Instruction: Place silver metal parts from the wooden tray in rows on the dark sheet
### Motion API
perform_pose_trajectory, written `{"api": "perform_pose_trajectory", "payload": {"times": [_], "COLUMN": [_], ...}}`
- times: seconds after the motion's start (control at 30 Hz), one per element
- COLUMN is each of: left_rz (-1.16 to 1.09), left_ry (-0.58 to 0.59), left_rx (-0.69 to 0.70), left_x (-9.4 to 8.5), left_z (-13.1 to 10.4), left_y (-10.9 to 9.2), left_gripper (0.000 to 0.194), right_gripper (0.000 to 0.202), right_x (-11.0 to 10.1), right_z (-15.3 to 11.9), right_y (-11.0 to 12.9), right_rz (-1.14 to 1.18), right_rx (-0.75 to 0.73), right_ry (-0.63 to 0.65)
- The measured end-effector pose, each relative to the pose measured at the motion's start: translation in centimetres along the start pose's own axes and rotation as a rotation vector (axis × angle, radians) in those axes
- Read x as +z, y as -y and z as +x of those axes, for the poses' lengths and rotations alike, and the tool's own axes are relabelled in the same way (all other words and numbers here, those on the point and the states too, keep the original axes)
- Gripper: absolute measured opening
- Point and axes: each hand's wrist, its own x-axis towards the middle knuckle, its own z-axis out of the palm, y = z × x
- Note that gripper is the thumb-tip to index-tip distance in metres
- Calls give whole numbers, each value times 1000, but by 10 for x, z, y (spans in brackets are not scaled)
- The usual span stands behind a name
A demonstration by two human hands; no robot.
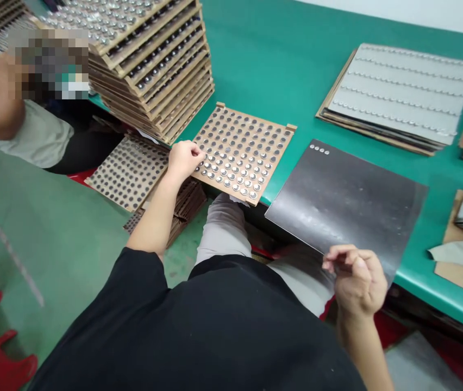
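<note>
My left hand (185,161) is at the left edge of a brown board (291,128) set with rows of small round pieces. Its fingers are pinched beside the shiny metal discs (231,176) on the nearer rows; anything between them is hidden. The farther rows look dark and flat. To the right lies a dark, smooth sheet (349,190) with a short row of small silver discs (319,149) at its far left corner. My right hand (356,277) is over the sheet's near edge, fingers curled in against the thumb. What it holds, if anything, cannot be made out.
A tall stack of disc-filled wooden trays (154,70) stands at the back left. Another filled board (129,174) sits lower, beside a seated person (15,114). Grey sheets with rows of discs (402,98) lie at the back right. Red stools (3,353) stand on the floor.
</note>
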Motion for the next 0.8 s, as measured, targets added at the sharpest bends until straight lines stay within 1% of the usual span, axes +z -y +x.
{"api": "perform_pose_trajectory", "payload": {"times": [0.1, 0.17, 0.2, 0.27, 0.3, 0.33, 0.37, 0.43, 0.5, 0.53, 0.6, 0.7, 0.77, 0.8], "left_rz": [-164, -287, -334, -428, -467, -500, -526, -577, -610, -619, -633, -659, -696, -724], "left_ry": [-140, -178, -181, -187, -172, -148, -94, 48, 199, 264, 360, 424, 440, 454], "left_rx": [56, 109, 137, 197, 225, 252, 279, 325, 357, 367, 368, 347, 314, 289], "left_x": [1, 3, 4, 9, 12, 15, 19, 27, 34, 36, 40, 41, 41, 42], "left_z": [0, -7, -13, -31, -43, -55, -69, -95, -117, -125, -137, -145, -147, -148], "left_y": [4, 1, -3, -17, -25, -35, -45, -66, -82, -88, -96, -101, -101, -102], "left_gripper": [20, 22, 24, 31, 33, 36, 35, 26, 15, 13, 15, 23, 25, 25], "right_gripper": [30, 38, 44, 52, 50, 44, 35, 19, 13, 13, 11, 8, 6, 5], "right_x": [2, 3, 4, 7, 10, 13, 17, 27, 39, 45, 54, 59, 57, 56], "right_z": [8, 25, 38, 74, 95, 117, 139, 177, 203, 212, 222, 219, 204, 192], "right_y": [7, 11, 11, 9, 6, 2, -3, -13, -22, -25, -29, -27, -21, -17], "right_rz": [-112, -278, -381, -538, -592, -637, -687, -781, -841, -868, -908, -906, -823, -752], "right_rx": [-15, -80, -117, -170, -171, -156, -130, -48, 58, 108, 178, 211, 152, 88], "right_ry": [88, 180, 238, 261, 257, 210, 132, -5, -91, -121, -150, -155, -119, -78]}}
